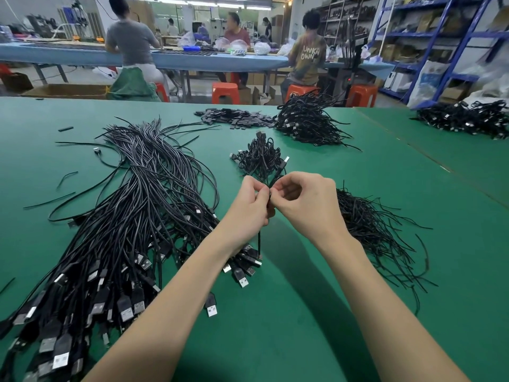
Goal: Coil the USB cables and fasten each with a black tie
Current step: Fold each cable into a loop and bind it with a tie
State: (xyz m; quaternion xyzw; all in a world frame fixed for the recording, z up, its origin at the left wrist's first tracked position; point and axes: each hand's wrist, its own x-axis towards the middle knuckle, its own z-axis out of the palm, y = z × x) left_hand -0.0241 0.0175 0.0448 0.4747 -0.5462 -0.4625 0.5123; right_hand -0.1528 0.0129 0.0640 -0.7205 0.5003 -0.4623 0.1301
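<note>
Both hands meet above the green tabletop [303,312], fingers curled in toward each other. The left hand [249,208] pinches a folded black USB cable [279,168] between thumb and fingertips; the right hand [305,201] pinches the same small bundle from the other side, right against the left fingers. Whether a black tie is between the fingertips cannot be told, since the fingers cover the spot. One metal-tipped plug of the cable sticks up just beyond the hands, and a strand of it hangs down below the left hand toward the tabletop.

To the left of the hands lies a long sheaf of loose USB cables [143,205], running away from the person, with its USB-A plugs fanned out under and beside the left forearm. Just to the right of the right hand lies a heap of thin black ties [371,230]. Just beyond the hands sits a small pile of coiled cables [259,157]. Farther beyond, a bigger pile of coiled cables [305,119] rests beside a scatter of flat black pieces [234,117]. Another dark heap of cables [465,119] lies far to the right.

Past the tabletop, people [132,42] sit at a long blue bench on orange stools [224,92].
</note>
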